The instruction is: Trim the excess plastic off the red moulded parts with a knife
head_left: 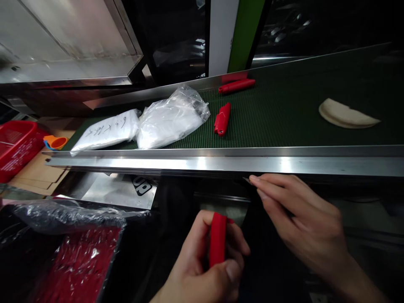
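Belting (277,130), dark green and ribbed, stretches before me behind a shiny metal rail (284,163); on it lie two red pieces (222,119), two plastic bags (170,122) with white contents and, well to the right, a pale half-round piece (347,114). Below the rail, my left hand (202,273) is closed around a red part (217,240), while my right hand (303,223) pinches a thin thing (247,180) too small to make out. Leftward sit a red basket (19,143) and a plastic-lined box (110,269) of red pieces; beyond the belting, a green strip (246,38) stands between dark panels
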`<move>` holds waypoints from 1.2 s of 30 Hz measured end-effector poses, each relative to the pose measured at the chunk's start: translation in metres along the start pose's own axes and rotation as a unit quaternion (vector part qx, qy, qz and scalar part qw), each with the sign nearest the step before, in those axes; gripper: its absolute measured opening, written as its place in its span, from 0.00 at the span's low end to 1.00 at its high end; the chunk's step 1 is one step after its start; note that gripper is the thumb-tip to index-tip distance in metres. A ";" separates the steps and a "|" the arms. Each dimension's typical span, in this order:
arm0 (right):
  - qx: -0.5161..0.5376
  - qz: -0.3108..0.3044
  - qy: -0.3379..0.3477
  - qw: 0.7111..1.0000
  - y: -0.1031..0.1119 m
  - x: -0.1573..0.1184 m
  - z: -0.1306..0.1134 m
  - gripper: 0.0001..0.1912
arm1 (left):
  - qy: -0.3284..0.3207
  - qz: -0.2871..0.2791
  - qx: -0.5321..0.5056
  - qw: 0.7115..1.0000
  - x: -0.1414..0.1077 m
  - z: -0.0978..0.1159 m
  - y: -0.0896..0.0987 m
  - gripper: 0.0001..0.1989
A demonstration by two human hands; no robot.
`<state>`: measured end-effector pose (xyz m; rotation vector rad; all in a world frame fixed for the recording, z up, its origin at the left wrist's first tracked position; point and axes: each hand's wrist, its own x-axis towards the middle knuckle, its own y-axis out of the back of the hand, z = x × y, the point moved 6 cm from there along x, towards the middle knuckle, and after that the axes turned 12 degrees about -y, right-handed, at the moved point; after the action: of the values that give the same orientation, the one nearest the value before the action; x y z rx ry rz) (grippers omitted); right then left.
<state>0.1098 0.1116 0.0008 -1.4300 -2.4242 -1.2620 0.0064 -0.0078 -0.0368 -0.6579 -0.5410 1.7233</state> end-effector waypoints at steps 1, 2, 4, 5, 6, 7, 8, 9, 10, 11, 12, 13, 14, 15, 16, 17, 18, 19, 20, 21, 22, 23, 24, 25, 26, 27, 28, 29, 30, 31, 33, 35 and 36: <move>0.016 -0.017 -0.007 1.000 -0.001 -0.001 -0.001 0.21 | 0.007 0.004 -0.006 1.000 0.000 -0.002 0.001 0.13; 0.029 -0.038 -0.004 0.999 -0.003 -0.003 -0.005 0.21 | 0.006 0.004 -0.015 1.000 0.001 -0.003 0.001 0.13; 0.053 -0.070 0.014 0.996 -0.005 -0.007 -0.015 0.21 | -0.004 -0.011 -0.046 0.999 0.004 -0.004 0.001 0.11; 0.060 -0.074 0.022 0.995 -0.004 -0.009 -0.020 0.21 | -0.012 -0.022 -0.060 0.998 0.006 -0.003 0.000 0.10; 0.064 -0.069 0.031 0.995 -0.003 -0.011 -0.024 0.21 | -0.020 -0.033 -0.072 0.997 0.007 -0.003 0.000 0.09; 0.064 -0.065 0.037 0.995 -0.002 -0.012 -0.027 0.20 | -0.027 -0.038 -0.084 0.995 0.008 -0.003 0.000 0.09; 0.062 -0.059 0.042 0.995 -0.001 -0.012 -0.029 0.20 | -0.028 -0.040 -0.093 0.995 0.009 -0.003 0.000 0.09; 0.057 -0.056 0.044 0.996 -0.001 -0.012 -0.031 0.19 | -0.029 -0.040 -0.100 0.994 0.009 -0.003 0.000 0.09; 0.052 -0.053 0.049 0.996 -0.001 -0.011 -0.032 0.19 | -0.031 -0.039 -0.107 0.993 0.009 -0.004 -0.001 0.09; 0.048 -0.052 0.054 0.996 -0.001 -0.010 -0.032 0.18 | -0.030 -0.040 -0.113 0.992 0.009 -0.004 -0.001 0.10; 0.045 -0.051 0.060 0.996 -0.002 -0.009 -0.033 0.18 | -0.029 -0.040 -0.120 0.992 0.009 -0.005 -0.001 0.10; 0.043 -0.050 0.065 0.996 -0.002 -0.009 -0.033 0.18 | -0.027 -0.041 -0.123 0.991 0.010 -0.006 -0.002 0.10; 0.041 -0.048 0.069 0.996 -0.002 -0.009 -0.032 0.18 | -0.027 -0.044 -0.126 0.991 0.009 -0.006 -0.002 0.10; 0.041 -0.047 0.070 0.996 -0.003 -0.009 -0.032 0.18 | -0.027 -0.047 -0.126 0.991 0.010 -0.006 -0.003 0.10; 0.040 -0.046 0.069 0.996 -0.003 -0.010 -0.031 0.18 | -0.027 -0.049 -0.124 0.991 0.010 -0.006 -0.003 0.10; 0.038 -0.046 0.067 0.996 -0.003 -0.011 -0.030 0.18 | -0.030 -0.052 -0.124 0.990 0.010 -0.005 -0.004 0.10; 0.036 -0.045 0.068 0.996 -0.003 -0.012 -0.030 0.18 | -0.028 -0.052 -0.124 0.991 0.009 -0.004 -0.005 0.10; 0.033 -0.048 0.068 0.996 -0.003 -0.013 -0.030 0.19 | -0.023 -0.051 -0.123 0.991 0.009 -0.004 -0.005 0.10; 0.032 -0.049 0.070 0.996 -0.003 -0.014 -0.030 0.19 | -0.013 -0.047 -0.122 0.991 0.009 -0.003 -0.005 0.10; 0.032 -0.049 0.070 0.996 -0.002 -0.015 -0.029 0.19 | -0.003 -0.042 -0.118 0.992 0.009 -0.002 -0.006 0.10; 0.032 -0.049 0.069 0.996 -0.001 -0.016 -0.029 0.19 | 0.008 -0.037 -0.113 0.993 0.008 -0.001 -0.006 0.10; 0.034 -0.049 0.067 0.996 -0.001 -0.016 -0.029 0.19 | 0.017 -0.035 -0.106 0.994 0.008 -0.001 -0.006 0.10; 0.037 -0.050 0.066 0.996 0.000 -0.017 -0.030 0.19 | 0.025 -0.036 -0.099 0.994 0.007 -0.001 -0.007 0.11; 0.038 -0.050 0.067 0.996 0.001 -0.017 -0.030 0.19 | 0.028 -0.039 -0.095 0.994 0.007 -0.001 -0.007 0.11; 0.039 -0.049 0.069 0.996 0.001 -0.016 -0.031 0.19 | 0.028 -0.040 -0.092 0.995 0.007 -0.001 -0.007 0.12; 0.038 -0.048 0.071 0.996 0.001 -0.016 -0.032 0.19 | 0.025 -0.040 -0.092 0.995 0.007 -0.002 -0.007 0.12; 0.037 -0.048 0.073 0.996 0.001 -0.015 -0.032 0.18 | 0.020 -0.041 -0.095 0.994 0.007 -0.002 -0.006 0.13; 0.036 -0.047 0.074 0.996 0.001 -0.015 -0.033 0.18 | 0.011 -0.046 -0.103 0.994 0.007 -0.003 -0.006 0.13; 0.036 -0.047 0.076 0.995 0.000 -0.014 -0.032 0.18 | -0.002 -0.053 -0.112 0.992 0.007 -0.004 -0.007 0.13; 0.033 -0.045 0.075 0.996 -0.001 -0.014 -0.031 0.18 | -0.014 -0.064 -0.122 0.990 0.006 -0.004 -0.007 0.12; 0.022 -0.033 0.059 0.997 -0.002 -0.012 -0.023 0.20 | -0.017 -0.090 -0.128 0.988 0.004 -0.007 -0.010 0.12; 0.013 0.000 0.024 1.000 0.000 -0.011 -0.011 0.22 | -0.018 -0.104 -0.138 0.985 0.002 -0.008 -0.012 0.12; 0.012 0.012 0.006 1.000 0.002 -0.011 -0.006 0.23 | -0.013 -0.108 -0.144 0.984 0.001 -0.010 -0.012 0.13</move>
<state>0.1154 0.1002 0.0014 -1.4368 -2.3978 -1.2296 0.0215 -0.0034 -0.0359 -0.7510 -0.8585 1.4637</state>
